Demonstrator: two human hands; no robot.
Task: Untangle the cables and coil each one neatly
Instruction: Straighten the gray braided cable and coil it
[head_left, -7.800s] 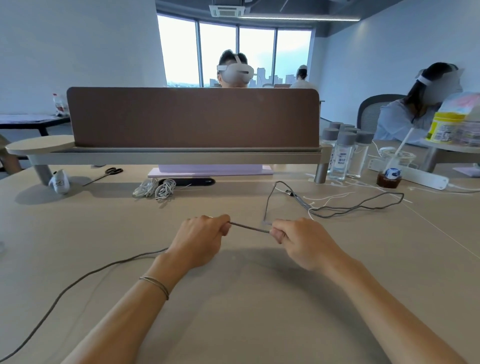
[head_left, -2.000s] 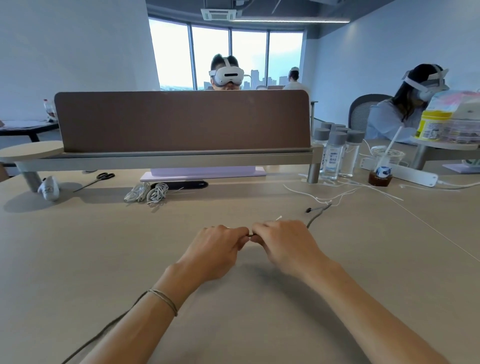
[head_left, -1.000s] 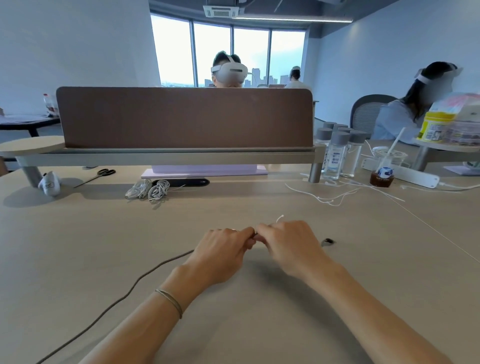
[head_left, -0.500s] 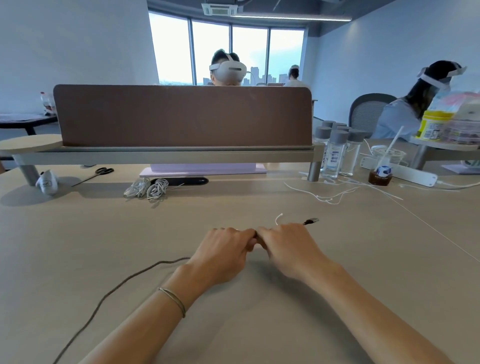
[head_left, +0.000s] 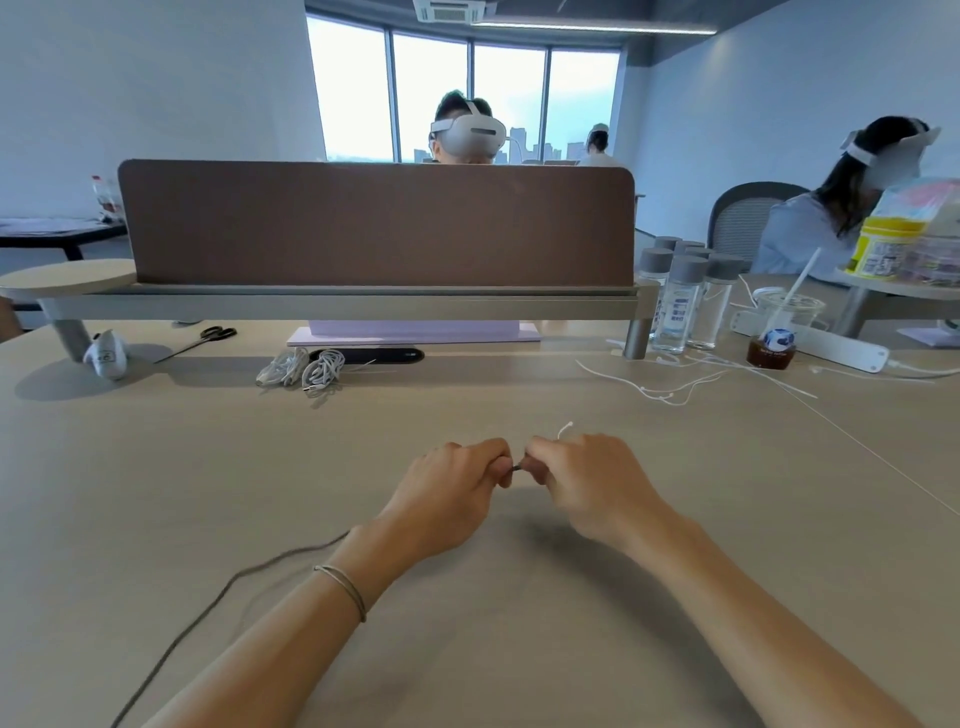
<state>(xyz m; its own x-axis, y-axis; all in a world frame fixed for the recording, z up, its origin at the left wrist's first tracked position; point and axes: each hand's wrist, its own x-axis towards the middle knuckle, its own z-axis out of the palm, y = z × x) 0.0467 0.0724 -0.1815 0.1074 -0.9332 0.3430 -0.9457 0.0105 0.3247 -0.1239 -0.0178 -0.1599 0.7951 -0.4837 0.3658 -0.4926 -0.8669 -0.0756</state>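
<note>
The grey cable (head_left: 208, 603) lies on the counter (head_left: 571, 649). It runs from the bottom left corner up under the left wrist and into the left hand (head_left: 447, 499). A tiny bit of it shows in the gap between the two hands. The left hand's grip is curled tight and pinches the cable. The right hand (head_left: 587, 488) is just beside it, fingers curled, and pinches the same cable too. A small white tie (head_left: 565, 429) pokes up above the right hand. Farther back, two white coiled cables (head_left: 304, 368) sit by a black bar (head_left: 374, 356). Loose white ties (head_left: 670, 387) lie to the right, near some bottles (head_left: 680, 306). Scissors (head_left: 205, 338) lie far left.
</note>
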